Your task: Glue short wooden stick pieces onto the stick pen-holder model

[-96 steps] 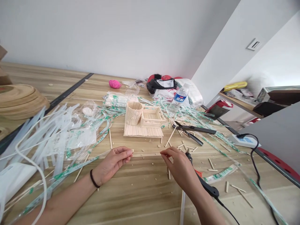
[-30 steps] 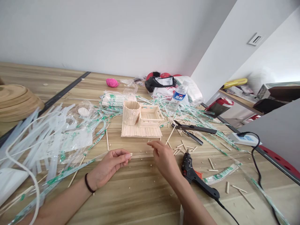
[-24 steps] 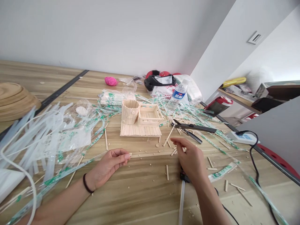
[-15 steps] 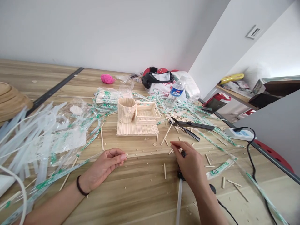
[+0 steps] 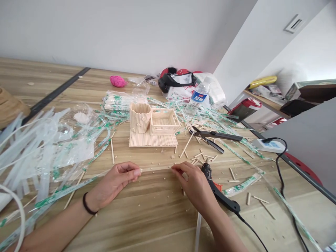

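My left hand (image 5: 124,176) pinches a tiny pale stick offcut (image 5: 141,170) between thumb and forefinger, just above the table. Facing it, my right hand (image 5: 189,176) is closed with its fingertips together, low over small crumbs of wood. What those fingers hold, if anything, is too small to make out. Right beside that hand lies a black glue gun (image 5: 217,190) with an orange trigger, its glue stick trailing under the wrist. Behind both hands stands a stick model: a round cup (image 5: 140,119) and a railed box (image 5: 165,122) on a flat stick base (image 5: 153,140).
Black scissors-like cutters (image 5: 215,135) lie right of the model, near loose cut sticks (image 5: 203,155). A water bottle (image 5: 198,96), pink yarn (image 5: 118,81) and green-printed wrappers (image 5: 228,119) are farther back. Clear glue sticks (image 5: 44,150) pile up at left. A power strip (image 5: 270,145) sits at right.
My right hand has moved left from over the glue gun toward my left hand, uncovering the gun. My left hand still pinches the offcut. The view has shifted slightly.
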`<state>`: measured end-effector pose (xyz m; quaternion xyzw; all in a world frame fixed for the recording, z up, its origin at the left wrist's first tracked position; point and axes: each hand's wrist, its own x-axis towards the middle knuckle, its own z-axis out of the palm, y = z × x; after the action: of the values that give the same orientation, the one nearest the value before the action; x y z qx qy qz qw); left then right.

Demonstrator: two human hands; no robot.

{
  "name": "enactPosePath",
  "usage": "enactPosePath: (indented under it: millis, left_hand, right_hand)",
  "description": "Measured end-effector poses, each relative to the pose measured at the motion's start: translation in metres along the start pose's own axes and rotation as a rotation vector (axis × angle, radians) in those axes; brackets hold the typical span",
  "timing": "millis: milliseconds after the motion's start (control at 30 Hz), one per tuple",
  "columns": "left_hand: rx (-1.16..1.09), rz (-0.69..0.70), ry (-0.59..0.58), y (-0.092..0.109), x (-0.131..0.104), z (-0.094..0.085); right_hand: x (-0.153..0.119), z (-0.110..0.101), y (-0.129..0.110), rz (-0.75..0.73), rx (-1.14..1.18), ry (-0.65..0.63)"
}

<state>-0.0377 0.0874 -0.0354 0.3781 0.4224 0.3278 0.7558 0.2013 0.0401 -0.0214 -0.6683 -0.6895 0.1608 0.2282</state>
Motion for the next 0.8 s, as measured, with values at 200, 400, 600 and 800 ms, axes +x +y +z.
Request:
enactPosePath:
  millis: [200,400,600,800]
  left_hand:
    - [0.291,0.125,-0.073,0.0,0.0,0.003]
    - [0.404,0.148,-0.095,-0.002,0.001,0.003]
    - [0.389,0.133,-0.114,-0.001,0.002,0.001]
    - [0.352,0.129,-0.106,-0.001,0.0,0.002]
  right_hand:
    - [-0.004,0.004,-0.01,-0.011,0.014,-0.109]
    - [-0.004,0.01,-0.008,-0.008,0.012,-0.142]
    - [-0.004,0.016,-0.01,-0.034,-0.033,-0.15]
    - [-0.005,0.016,-0.014,-0.043,-0.026,-0.161]
